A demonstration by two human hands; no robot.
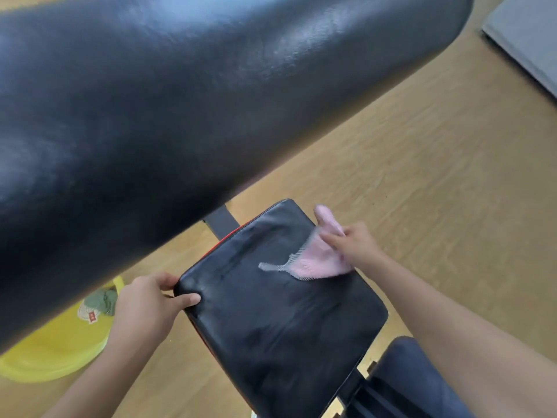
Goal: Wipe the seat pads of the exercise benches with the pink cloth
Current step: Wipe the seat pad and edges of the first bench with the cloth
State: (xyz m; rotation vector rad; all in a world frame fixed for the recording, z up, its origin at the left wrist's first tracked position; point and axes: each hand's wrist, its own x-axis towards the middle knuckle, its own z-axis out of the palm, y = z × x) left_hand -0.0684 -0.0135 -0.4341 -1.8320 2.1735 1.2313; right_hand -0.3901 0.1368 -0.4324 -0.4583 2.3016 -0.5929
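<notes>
A black seat pad (277, 321) of an exercise bench lies in the lower middle, its surface streaked with damp smears. The pink cloth (316, 260), with a grey mesh edge, rests on the pad's upper right part. My right hand (352, 242) is shut on the cloth at the pad's right edge. My left hand (150, 300) grips the pad's left corner, thumb on top. A long black back pad (180, 101) of the bench fills the upper left, raised above the seat.
A yellow basin (60, 351) holding a green cloth sits on the wooden floor at the lower left, partly under the back pad. A grey mat (527, 40) lies at the upper right. A dark padded roller (407, 378) sits at the bottom right.
</notes>
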